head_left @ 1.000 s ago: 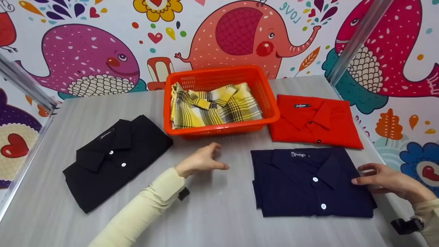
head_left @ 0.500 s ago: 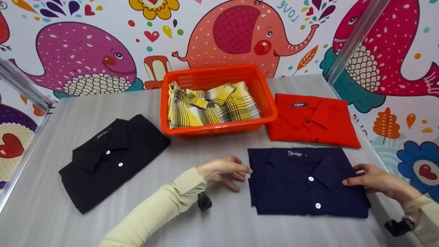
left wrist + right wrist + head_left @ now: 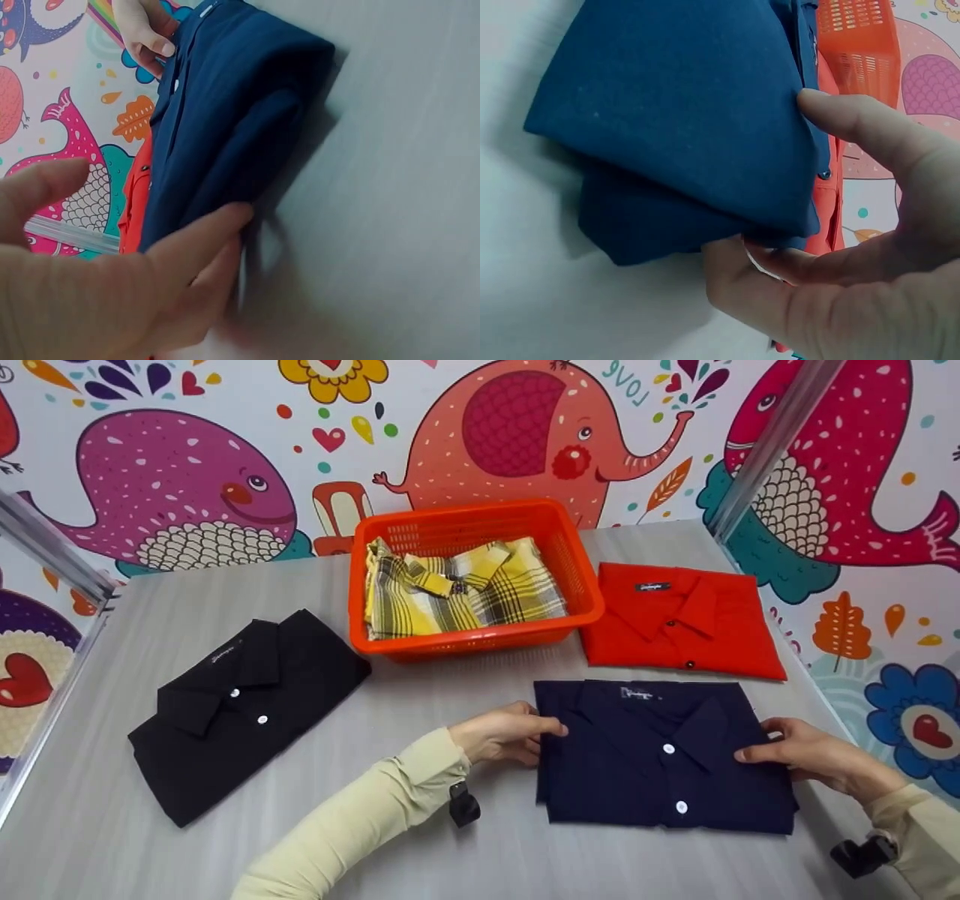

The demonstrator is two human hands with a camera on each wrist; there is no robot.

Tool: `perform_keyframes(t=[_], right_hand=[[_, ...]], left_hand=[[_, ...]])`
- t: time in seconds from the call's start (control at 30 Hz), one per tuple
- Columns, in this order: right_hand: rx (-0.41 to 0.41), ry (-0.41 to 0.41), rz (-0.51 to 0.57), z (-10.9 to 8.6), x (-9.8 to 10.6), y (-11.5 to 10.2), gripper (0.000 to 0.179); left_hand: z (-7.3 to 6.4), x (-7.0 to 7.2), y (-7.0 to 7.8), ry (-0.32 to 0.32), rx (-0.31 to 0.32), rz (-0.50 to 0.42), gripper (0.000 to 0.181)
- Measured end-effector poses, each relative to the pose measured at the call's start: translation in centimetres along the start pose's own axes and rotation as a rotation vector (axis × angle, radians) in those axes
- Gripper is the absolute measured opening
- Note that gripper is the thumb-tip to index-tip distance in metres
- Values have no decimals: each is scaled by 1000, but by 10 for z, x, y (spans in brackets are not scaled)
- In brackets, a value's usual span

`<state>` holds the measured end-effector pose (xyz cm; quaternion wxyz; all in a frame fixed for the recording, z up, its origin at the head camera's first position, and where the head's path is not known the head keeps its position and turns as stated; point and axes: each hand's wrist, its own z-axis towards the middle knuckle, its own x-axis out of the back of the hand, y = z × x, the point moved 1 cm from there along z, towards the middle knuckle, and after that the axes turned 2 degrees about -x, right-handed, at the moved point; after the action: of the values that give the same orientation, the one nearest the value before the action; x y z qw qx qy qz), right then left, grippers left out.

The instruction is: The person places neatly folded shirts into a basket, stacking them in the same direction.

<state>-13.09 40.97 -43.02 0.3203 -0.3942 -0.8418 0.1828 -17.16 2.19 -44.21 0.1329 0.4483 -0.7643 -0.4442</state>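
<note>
A folded navy shirt (image 3: pixel 637 772) with white buttons lies on the grey table. At its right edge my right hand (image 3: pixel 817 754) grips it, thumb (image 3: pixel 840 112) on top and fingers (image 3: pixel 739 281) underneath. My left hand (image 3: pixel 506 735) is at the shirt's left edge. In the left wrist view its straight fingers (image 3: pixel 202 244) reach along the edge of the navy fold, while the thumb (image 3: pixel 49 184) stands raised away from the cloth.
An orange basket (image 3: pixel 480 641) at the back holds a folded yellow plaid shirt (image 3: pixel 499 592). Beside it lies a folded red shirt (image 3: pixel 712 649), just behind the navy one. A folded black shirt (image 3: pixel 296 697) lies at left. Cartoon-printed panels enclose the table.
My left hand has moved right from in front of the basket to the navy shirt's left edge. The right hand has closed in at the right edge, thumb further over the cloth.
</note>
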Motion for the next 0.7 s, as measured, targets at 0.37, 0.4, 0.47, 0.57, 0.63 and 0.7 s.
perform_keyframes(t=[0.37,0.4,0.47,0.57,0.63,0.7], right_hand=[[16,-80,125,7,-12,-4,96],[25,-87,131,8,-14,-4,94],[53,-105,138,9,-17,-4,86],[118,-146,155,9,-23,-6,70],[162,-175,174,9,-27,-9,65],[202,-185,182,8,-31,-12,68]], left_hand=[[2,0,-11,68,-33,-111,47],[1,1,-12,66,-42,-118,58],[-2,3,-13,65,-58,-109,72],[-7,7,-13,58,-75,-91,86],[-10,10,-13,57,-76,-69,91],[-12,13,-14,61,-78,-52,96]])
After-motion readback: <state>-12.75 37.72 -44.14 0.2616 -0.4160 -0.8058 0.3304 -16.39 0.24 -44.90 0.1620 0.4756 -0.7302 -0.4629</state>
